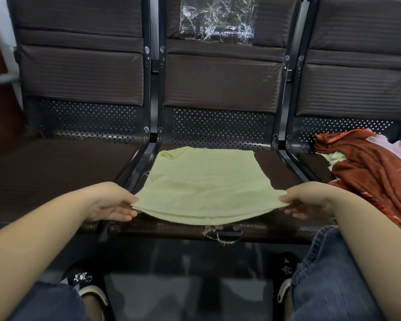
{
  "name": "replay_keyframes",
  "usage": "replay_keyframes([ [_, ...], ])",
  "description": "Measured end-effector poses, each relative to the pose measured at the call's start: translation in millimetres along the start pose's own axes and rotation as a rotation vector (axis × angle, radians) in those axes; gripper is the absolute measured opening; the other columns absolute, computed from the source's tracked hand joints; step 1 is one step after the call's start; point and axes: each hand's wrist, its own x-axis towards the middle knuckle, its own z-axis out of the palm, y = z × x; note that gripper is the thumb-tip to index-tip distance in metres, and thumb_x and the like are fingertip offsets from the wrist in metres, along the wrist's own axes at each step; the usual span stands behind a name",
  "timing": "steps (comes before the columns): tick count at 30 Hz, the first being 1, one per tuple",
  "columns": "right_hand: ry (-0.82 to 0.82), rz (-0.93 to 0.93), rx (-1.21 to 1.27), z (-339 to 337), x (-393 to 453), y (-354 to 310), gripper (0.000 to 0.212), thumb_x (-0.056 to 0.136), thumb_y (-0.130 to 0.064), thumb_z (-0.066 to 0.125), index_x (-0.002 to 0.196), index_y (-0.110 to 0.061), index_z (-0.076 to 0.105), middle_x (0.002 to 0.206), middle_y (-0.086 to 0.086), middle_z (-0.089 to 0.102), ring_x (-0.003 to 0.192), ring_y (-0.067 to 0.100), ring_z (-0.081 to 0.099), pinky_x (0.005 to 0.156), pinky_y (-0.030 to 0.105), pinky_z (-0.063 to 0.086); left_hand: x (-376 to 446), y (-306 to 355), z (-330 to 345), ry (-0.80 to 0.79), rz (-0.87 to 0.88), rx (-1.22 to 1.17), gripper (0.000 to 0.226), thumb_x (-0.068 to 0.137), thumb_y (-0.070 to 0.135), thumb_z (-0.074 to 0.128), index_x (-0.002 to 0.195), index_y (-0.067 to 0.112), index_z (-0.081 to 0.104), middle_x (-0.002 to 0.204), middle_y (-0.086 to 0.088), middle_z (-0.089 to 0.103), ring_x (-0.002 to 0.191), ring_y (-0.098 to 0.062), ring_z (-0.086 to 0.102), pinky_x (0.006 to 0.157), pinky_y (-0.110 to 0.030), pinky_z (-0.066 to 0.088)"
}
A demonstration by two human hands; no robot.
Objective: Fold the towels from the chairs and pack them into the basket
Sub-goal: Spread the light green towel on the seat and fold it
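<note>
Brown chair seat (276,172) under folded green towel (204,181). Left hand (111,202) fingers, right hand (310,200) fingers pinching near corners. Red cloth (366,165) beyond right fingers.

Your pale green towel (204,181) lies folded double on the middle chair seat, near edge lifted; a rust-red towel (366,172) sits crumpled on the right seat.

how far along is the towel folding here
Early. The pale green towel lies on the middle seat, apparently folded once already, with left hand and right hand each pinching a near corner. A heap of unfolded cloths waits on the right seat. No basket is in view.
</note>
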Motion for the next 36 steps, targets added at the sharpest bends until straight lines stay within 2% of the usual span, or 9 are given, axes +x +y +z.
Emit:
replay_keyframes([
  [6,0.043,-0.326,0.170,-14,-17,-9,0.036,0.094,-0.003,0.050,0.119,-0.029,0.056,0.086,0.006,0.057,0.066,0.017,0.058,0.062,0.028,0.047,-27,19,-18,-0.076,0.246,-0.278,0.021,0.087,0.006,0.057,0.107,0.004,0.064,0.072,-0.003,0.071,0.055,-0.008,0.066,0.050,-0.019,0.055],
  [12,-0.577,-0.409,0.549,-23,-41,-12,0.037,0.074,-0.019,0.072,0.106,0.000,0.068,0.073,0.016,0.059,0.066,0.022,0.060,0.063,0.036,0.052,-41,30,-41,-0.318,0.500,-0.558,0.057,0.063,0.014,0.085,0.117,0.020,0.068,0.071,0.000,0.066,0.054,-0.005,0.061,0.054,-0.019,0.056],
  [15,-0.634,-0.663,0.631,-30,-39,-6,0.037,0.099,0.002,0.023,0.129,0.017,0.039,0.110,0.029,0.057,0.102,0.036,0.056,0.090,0.046,0.040,-40,18,-49,-0.636,0.589,-0.591,0.043,0.104,0.005,0.023,0.147,-0.001,0.028,0.123,-0.027,0.053,0.108,-0.030,0.058,0.101,-0.040,0.043],
  [18,-0.679,-0.761,0.603,-35,-27,-9,0.040,0.100,0.002,0.018,0.134,0.017,0.032,0.117,0.030,0.053,0.110,0.039,0.052,0.095,0.048,0.037,-26,16,-57,-0.796,0.672,-0.538,0.051,0.101,0.003,-0.001,0.149,-0.004,0.015,0.135,-0.029,0.043,0.121,-0.036,0.048,0.107,-0.045,0.031],
  [21,-0.573,-0.677,0.555,-23,-12,-21,0.045,0.095,-0.021,0.053,0.131,0.007,0.051,0.107,0.023,0.062,0.106,0.032,0.059,0.094,0.046,0.047,-13,23,-53,-0.544,0.728,-0.497,0.049,0.102,0.006,0.008,0.148,0.001,0.025,0.134,-0.026,0.047,0.122,-0.035,0.048,0.110,-0.044,0.031],
  [23,-0.359,-0.604,0.503,-21,-1,-30,0.065,0.043,-0.036,0.094,0.101,-0.011,0.075,0.083,0.008,0.070,0.079,0.017,0.069,0.070,0.034,0.059,1,39,-44,-0.485,0.629,-0.530,0.040,0.090,0.013,0.060,0.130,0.009,0.058,0.115,-0.018,0.066,0.106,-0.027,0.064,0.097,-0.041,0.048],
  [25,-0.131,-0.681,0.477,-18,8,-38,0.076,0.023,-0.041,0.095,0.092,-0.016,0.077,0.085,0.004,0.073,0.078,0.015,0.071,0.067,0.031,0.059,13,49,-40,-0.278,0.638,-0.593,0.049,0.052,0.018,0.090,0.099,0.018,0.077,0.091,-0.007,0.074,0.087,-0.018,0.072,0.079,-0.033,0.057],
  [30,0.289,-0.653,0.165,13,37,-58,0.023,0.085,-0.021,0.068,0.108,-0.019,0.070,0.103,0.000,0.070,0.088,0.007,0.062,0.078,0.021,0.047,48,60,-3,0.130,0.596,-0.341,0.023,0.092,0.005,0.054,0.100,0.021,0.069,0.103,0.002,0.072,0.099,-0.012,0.065,0.102,-0.032,0.043],
  [36,0.301,-0.363,-0.331,50,79,-47,0.015,0.091,-0.020,0.060,0.101,-0.023,0.071,0.088,-0.005,0.062,0.062,0.011,0.053,0.053,0.023,0.043,82,40,24,0.220,0.414,0.322,0.023,0.092,0.016,0.062,0.113,0.020,0.070,0.120,0.005,0.063,0.102,-0.004,0.053,0.088,-0.018,0.036],
])
